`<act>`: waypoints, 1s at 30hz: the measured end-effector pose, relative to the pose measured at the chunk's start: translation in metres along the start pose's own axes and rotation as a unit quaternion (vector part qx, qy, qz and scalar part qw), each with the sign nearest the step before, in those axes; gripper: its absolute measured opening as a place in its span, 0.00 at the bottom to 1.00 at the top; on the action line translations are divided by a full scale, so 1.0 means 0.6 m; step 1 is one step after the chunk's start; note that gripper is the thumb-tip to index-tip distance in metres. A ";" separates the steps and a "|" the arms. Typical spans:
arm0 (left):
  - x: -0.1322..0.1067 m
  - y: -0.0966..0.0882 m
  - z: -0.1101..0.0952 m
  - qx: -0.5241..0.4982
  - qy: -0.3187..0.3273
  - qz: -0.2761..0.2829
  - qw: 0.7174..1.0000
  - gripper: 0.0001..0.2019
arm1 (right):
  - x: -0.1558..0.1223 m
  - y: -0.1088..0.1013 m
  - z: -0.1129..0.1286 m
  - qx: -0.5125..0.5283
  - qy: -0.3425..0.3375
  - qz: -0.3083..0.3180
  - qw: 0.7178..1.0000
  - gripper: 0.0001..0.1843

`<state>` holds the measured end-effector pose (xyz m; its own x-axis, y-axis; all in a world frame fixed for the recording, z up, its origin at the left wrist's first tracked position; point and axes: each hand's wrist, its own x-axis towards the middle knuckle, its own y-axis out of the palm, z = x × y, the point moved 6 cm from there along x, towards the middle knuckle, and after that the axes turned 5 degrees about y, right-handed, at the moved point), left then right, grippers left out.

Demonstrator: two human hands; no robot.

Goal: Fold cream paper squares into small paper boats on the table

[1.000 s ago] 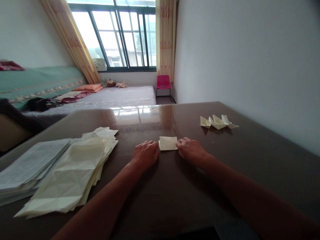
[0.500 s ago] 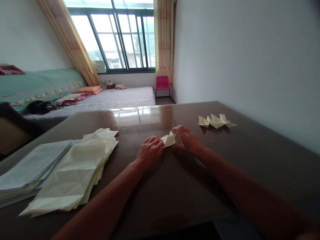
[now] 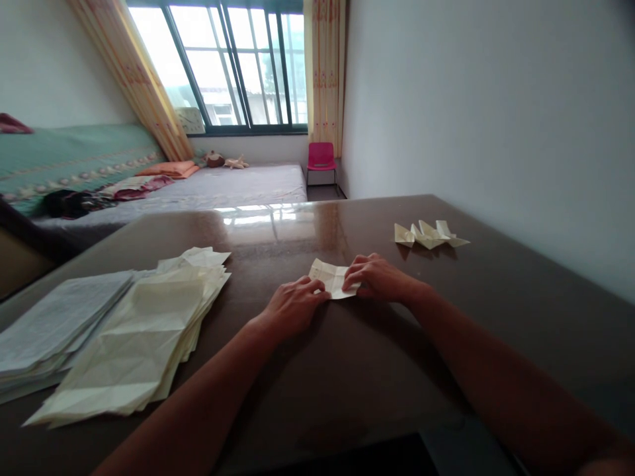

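Note:
A small creased sheet of cream paper point(image 3: 333, 280) lies partly opened out on the brown table, between my two hands. My left hand point(image 3: 296, 301) pinches its near left edge, thumb and fingers close together. On the other side, my right hand point(image 3: 378, 276) grips the right edge with bent fingers, hiding that end of the sheet. Several folded paper pieces point(image 3: 429, 235) stand in a row farther off to the right, apart from both hands.
A stack of creased cream sheets point(image 3: 143, 330) lies on the left of the glossy table point(image 3: 307, 383), beside a pile of greyish papers point(image 3: 59, 324). A white wall rises along the right. Beyond the table are a bed point(image 3: 268, 182) and a pink chair point(image 3: 321, 157).
The small folded paper has been spread flatter and wider. My right hand, apart from the paper before, has closed on its right edge. The view has tipped slightly downward.

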<state>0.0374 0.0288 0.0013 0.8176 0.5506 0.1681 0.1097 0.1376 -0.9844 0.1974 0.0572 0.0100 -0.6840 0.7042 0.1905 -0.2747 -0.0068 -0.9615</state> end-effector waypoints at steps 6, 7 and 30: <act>0.002 0.001 -0.002 -0.035 0.027 0.005 0.999 0.16 | 0.004 0.012 -0.019 0.155 -0.009 0.029 0.987 0.12; 0.002 0.002 -0.002 -0.039 0.028 0.008 0.999 0.16 | 0.006 0.016 -0.023 0.174 0.000 0.030 0.984 0.13; 0.005 -0.004 -0.007 -0.038 0.024 0.027 0.999 0.13 | 0.034 0.057 -0.062 0.057 0.200 -0.055 0.977 0.16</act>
<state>0.0421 0.0267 0.0038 0.8493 0.5154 0.1142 0.1058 0.0457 -0.9933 0.1993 0.0979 -0.0266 -0.3337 0.9258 0.1776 -0.4211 0.0222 -0.9068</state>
